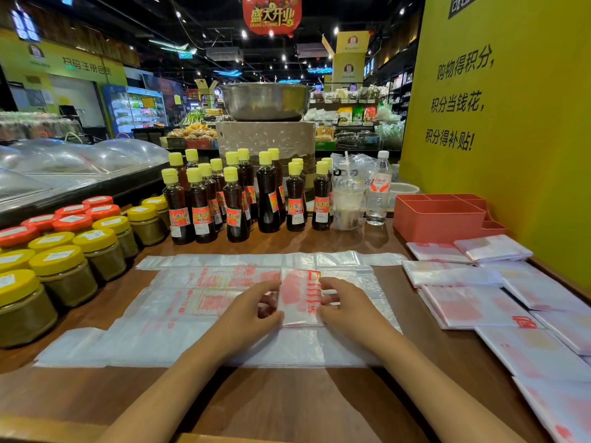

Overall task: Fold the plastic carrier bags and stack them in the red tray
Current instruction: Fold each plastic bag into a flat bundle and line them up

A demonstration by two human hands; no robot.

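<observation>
A small folded plastic bag [299, 297], white with red print, lies on a flat pile of unfolded carrier bags [179, 318] in the middle of the wooden table. My left hand [252, 310] holds its left edge with curled fingers. My right hand [343, 302] holds its right edge the same way. The red tray [439, 219], divided into compartments, stands at the back right against the yellow wall and looks empty. Several folded bags [470, 306] lie spread on the table in front of the tray and down the right side.
Dark sauce bottles [236, 199] with yellow caps stand in rows behind the bags. Jars [64, 251] with yellow and red lids crowd the left. A plastic cup [347, 199] and a water bottle [379, 190] stand left of the tray. The yellow wall [511, 123] bounds the right.
</observation>
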